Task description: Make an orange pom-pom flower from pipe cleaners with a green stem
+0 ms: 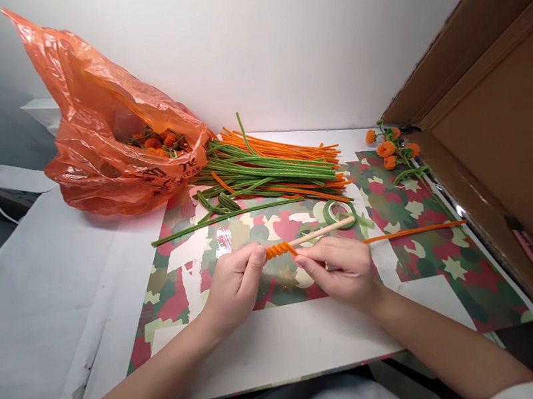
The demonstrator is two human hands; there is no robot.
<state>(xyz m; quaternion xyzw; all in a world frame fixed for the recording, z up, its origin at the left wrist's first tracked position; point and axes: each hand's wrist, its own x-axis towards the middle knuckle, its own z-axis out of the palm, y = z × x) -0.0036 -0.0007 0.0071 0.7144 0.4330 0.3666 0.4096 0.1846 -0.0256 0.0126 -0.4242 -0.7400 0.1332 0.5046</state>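
Observation:
Between my hands a wooden stick [324,229] points up to the right, with an orange pipe cleaner [280,249] coiled in several turns around its near end. My left hand [237,283] is closed around that end, which its fingers hide. My right hand [341,268] pinches the pipe cleaner where it leaves the coil; its straight tail runs out to the right past the hand. Just behind the stick's far tip lies a roll of green tape [338,212]. Beyond it rests a bundle of green pipe cleaners [271,165] and orange pipe cleaners [288,145].
An orange plastic bag [118,128] at the back left holds orange blossoms [157,146]. Finished orange flowers with green stems [387,150] lie at the right, by a cardboard wall [505,141]. Folded green pieces [219,201] sit before the bundle. The table [279,342] has a patterned covering.

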